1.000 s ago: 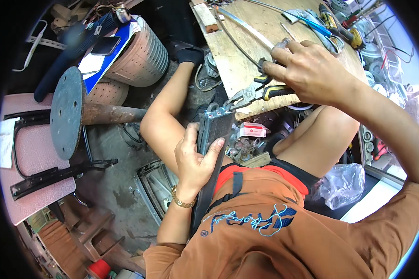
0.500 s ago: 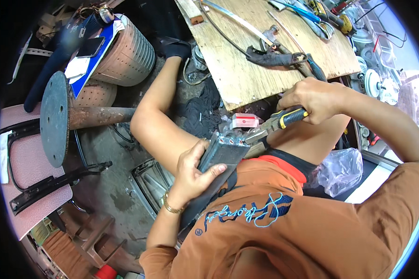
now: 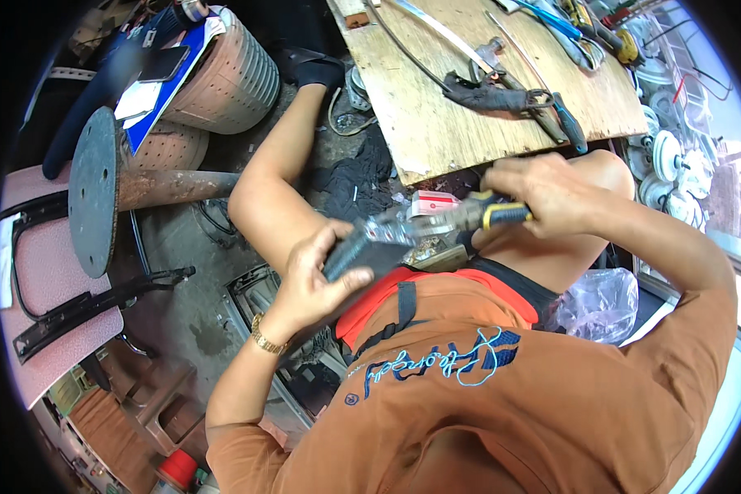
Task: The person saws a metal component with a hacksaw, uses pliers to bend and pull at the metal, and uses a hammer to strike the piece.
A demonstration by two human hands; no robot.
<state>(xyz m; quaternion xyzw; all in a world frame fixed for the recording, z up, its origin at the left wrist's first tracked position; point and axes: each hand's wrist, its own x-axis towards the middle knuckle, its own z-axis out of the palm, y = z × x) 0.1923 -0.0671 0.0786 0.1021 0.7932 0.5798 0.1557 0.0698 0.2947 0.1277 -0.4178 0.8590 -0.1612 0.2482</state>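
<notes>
Below the plywood board (image 3: 469, 123), a red-and-white box (image 3: 433, 202); left hand (image 3: 317, 276) clamps a dark panel (image 3: 362, 257), right hand (image 3: 543, 193) clamps pliers (image 3: 436, 224).

A plywood board (image 3: 461, 115) carries pliers (image 3: 502, 95), a metal strip (image 3: 436, 29) and screwdrivers (image 3: 564, 25).

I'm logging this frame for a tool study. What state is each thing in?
Left hand: closed around the dark flat part, held over the lap.
Right hand: closed on the pliers.
Pliers: tip touching the dark flat part.
Plywood board: lying flat, tools on it.
Round metal plate: tipped on its side.
Plastic bag: crumpled.
</notes>
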